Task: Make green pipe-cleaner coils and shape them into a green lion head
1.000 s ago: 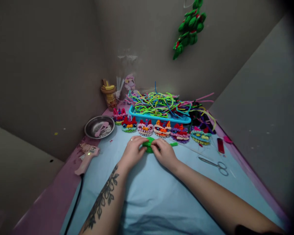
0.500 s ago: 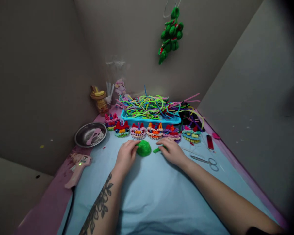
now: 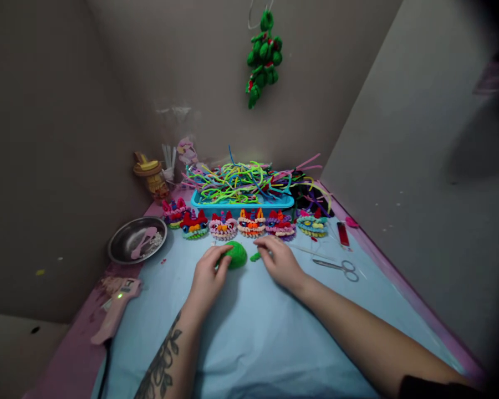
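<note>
Just below the frame's centre sits a green dome (image 3: 238,255), rounded and finely ridged. The left hand (image 3: 208,272), half curled, holds its left edge, hiding that side. The right hand (image 3: 281,265) bends loosely by a short green piece (image 3: 255,257), partly covered; whether its fingers grip it, I cannot tell. Beneath spreads a creased pale-blue cover (image 3: 253,338). A dark sleeve (image 3: 428,387) is cut off lower right; a grey wall (image 3: 191,61) fills the upper middle.
</note>
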A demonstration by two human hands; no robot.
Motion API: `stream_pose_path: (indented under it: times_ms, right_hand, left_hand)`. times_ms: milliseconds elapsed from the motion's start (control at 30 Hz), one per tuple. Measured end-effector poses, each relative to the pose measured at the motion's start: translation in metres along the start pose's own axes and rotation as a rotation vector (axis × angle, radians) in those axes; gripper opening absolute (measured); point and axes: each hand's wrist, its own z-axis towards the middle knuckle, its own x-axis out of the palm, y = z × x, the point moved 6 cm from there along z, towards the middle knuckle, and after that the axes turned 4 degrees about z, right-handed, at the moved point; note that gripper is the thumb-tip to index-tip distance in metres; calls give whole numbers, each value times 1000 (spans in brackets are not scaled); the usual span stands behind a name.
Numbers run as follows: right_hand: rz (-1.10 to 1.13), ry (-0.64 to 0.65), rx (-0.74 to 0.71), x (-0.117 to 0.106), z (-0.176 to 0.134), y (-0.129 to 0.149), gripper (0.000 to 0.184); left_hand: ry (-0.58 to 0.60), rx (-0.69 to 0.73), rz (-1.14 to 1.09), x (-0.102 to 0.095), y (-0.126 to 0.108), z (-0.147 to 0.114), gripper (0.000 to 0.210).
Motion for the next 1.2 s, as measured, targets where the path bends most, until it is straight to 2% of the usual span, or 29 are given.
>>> stream_pose_path:
  times_ms: [67,133,233,333,467,533,600,633,667,733,767,833,1000,1200]
  right_hand:
    - [-71,-90,48,-17,4,-22,30]
    - [-114,-97,42,-26,8,-36,36]
    - [-138,56,-46,-18,10,-36,36]
    - [-233,270,-84,1,7,-29,24]
    - [-315,367,-48,8,5,-27,7]
    - [-274,355,-67,5,6,-22,6]
    - [-200,333,-122,3,6,-11,8]
    - [-166,325,-153,3,6,-5,9]
    - [-143,322,-183,4,6,2,10]
    - [-119,321,-235,10,5,16,11]
    - [-108,318,-257,13,4,22,11]
    - [-70,309,-276,18,4,29,12]
    - [37,213,-182,15,8,22,17]
    - [16,205,-178,20,10,17,15]
  left_hand:
    - [-56,-49,7,-5,5,2,23]
    - [-75,-108,-9,-6,11,3,23]
    - [-49,-145,-5,-2,14,3,22]
    - [-27,-145,69,-2,16,1,21]
    - [-59,-276,330,-16,31,-1,22]
    - [-141,-290,468,-27,32,-1,24]
    - [-233,-188,463,-32,24,-1,25]
    - [-241,-106,403,-30,18,-1,24]
    - [-203,-19,320,-24,11,-1,23]
    - [-1,126,178,-6,-3,-2,22]
    - [99,154,160,3,-8,-4,22]
    - [153,144,164,8,-11,-5,18]
    - [4,8,142,-11,4,-1,16]
    - [26,-26,173,-14,18,1,18]
